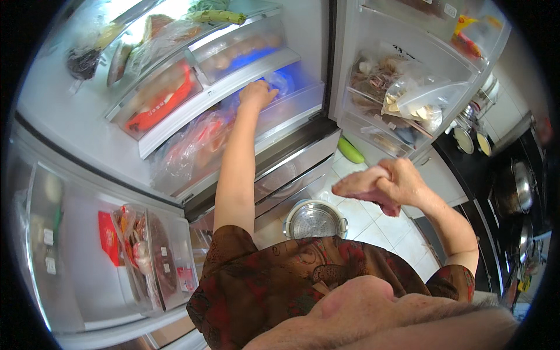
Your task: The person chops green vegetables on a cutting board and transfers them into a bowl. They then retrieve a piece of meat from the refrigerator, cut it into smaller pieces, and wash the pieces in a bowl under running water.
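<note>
My left hand point(258, 95) reaches into the lower clear drawer point(291, 111) of an open refrigerator, by a plastic bag point(280, 83) lit blue. Whether its fingers hold the bag cannot be told. In front of the right door, my right hand point(400, 181) grips a piece of raw meat point(365, 186) in the air. Red and clear plastic bags point(197, 135) fill the drawer's left part. Above it are a small drawer of eggs point(245, 52) and another with a red bag point(164, 105).
Both doors stand open, their racks point(415, 131) holding bagged food. A steamer pot point(315, 221) sits on the tiled floor below me. A green gourd or cucumber point(351, 150) lies by the right door's foot. Pots point(518, 188) stand on the black counter at right.
</note>
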Demonstrator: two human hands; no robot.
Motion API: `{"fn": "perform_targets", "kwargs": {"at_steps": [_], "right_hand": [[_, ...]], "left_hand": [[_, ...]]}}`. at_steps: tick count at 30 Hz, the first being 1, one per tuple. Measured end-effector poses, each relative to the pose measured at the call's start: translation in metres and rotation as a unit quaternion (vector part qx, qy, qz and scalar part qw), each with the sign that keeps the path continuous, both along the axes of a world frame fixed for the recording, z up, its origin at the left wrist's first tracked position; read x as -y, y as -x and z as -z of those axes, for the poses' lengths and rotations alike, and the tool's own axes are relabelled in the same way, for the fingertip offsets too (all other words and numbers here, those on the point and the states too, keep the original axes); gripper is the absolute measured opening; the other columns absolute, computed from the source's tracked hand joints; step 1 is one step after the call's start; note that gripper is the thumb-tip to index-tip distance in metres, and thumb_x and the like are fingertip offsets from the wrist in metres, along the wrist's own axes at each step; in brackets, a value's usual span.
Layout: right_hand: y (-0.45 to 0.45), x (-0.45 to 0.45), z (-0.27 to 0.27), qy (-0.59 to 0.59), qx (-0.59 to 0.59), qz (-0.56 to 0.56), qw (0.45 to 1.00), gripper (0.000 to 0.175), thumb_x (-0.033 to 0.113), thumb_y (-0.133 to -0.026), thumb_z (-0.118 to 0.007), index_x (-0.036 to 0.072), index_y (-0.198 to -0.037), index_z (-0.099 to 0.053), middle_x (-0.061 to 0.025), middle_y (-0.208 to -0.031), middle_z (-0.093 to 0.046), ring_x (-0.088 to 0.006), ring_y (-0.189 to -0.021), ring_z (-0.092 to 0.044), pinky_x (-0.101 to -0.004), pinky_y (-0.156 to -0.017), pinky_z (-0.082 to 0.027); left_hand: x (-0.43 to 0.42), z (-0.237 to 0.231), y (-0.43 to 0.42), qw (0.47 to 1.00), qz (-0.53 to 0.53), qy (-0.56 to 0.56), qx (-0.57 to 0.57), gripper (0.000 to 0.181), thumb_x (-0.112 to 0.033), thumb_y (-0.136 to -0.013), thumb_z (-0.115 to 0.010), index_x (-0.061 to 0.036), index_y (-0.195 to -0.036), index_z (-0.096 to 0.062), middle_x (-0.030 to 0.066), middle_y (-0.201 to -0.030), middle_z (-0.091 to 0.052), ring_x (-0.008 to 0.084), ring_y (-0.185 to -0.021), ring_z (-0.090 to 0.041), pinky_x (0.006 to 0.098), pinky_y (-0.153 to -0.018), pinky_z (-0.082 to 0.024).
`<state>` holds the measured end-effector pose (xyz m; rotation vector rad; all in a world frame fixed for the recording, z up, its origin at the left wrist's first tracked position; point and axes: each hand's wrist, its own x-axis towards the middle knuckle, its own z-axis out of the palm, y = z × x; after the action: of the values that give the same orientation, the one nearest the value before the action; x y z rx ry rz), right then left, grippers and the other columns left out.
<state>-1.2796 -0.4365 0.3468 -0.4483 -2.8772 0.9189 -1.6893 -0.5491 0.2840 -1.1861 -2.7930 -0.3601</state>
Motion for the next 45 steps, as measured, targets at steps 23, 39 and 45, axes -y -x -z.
{"fn": "perform_targets", "kwargs": {"at_steps": [23, 39, 45], "right_hand": [[-0.037, -0.067, 0.051, 0.078, -0.005, 0.021, 0.997, 0.029, 0.016, -0.071, -0.052, -0.006, -0.084, -0.064, -0.026, -0.073, -0.063, -0.0388, -0.069, -0.065, -0.0423, -0.065, -0.052], [-0.038, -0.022, 0.059, 0.073, 0.035, 0.059, 0.995, 0.03, 0.015, -0.072, -0.052, -0.005, -0.089, -0.065, -0.0233, -0.071, -0.064, -0.0331, -0.065, -0.065, -0.0391, -0.063, -0.051], [-0.062, -0.019, 0.067, 0.089, 0.022, 0.089, 0.992, 0.028, 0.015, -0.072, -0.052, -0.006, -0.088, -0.064, -0.0224, -0.07, -0.063, -0.0286, -0.064, -0.064, -0.0373, -0.062, -0.051]], "left_hand": [[0.036, 0.079, -0.045, 0.907, -0.066, -0.009, -0.416, 0.072, -0.051, -0.086, -0.055, -0.0162, -0.145, -0.035, 0.0127, -0.155, -0.022, 0.0301, -0.141, -0.025, 0.0549, -0.109, -0.023], [0.04, 0.069, 0.012, 0.89, -0.103, 0.069, -0.439, 0.075, -0.058, -0.085, -0.054, -0.0242, -0.147, -0.029, 0.0066, -0.155, -0.022, 0.0248, -0.142, -0.017, 0.0523, -0.111, -0.016], [0.014, 0.053, -0.01, 0.942, -0.058, -0.075, -0.323, 0.079, -0.058, -0.086, -0.053, -0.016, -0.148, -0.027, 0.0162, -0.153, -0.022, 0.0309, -0.142, -0.018, 0.0596, -0.11, -0.015]]}}
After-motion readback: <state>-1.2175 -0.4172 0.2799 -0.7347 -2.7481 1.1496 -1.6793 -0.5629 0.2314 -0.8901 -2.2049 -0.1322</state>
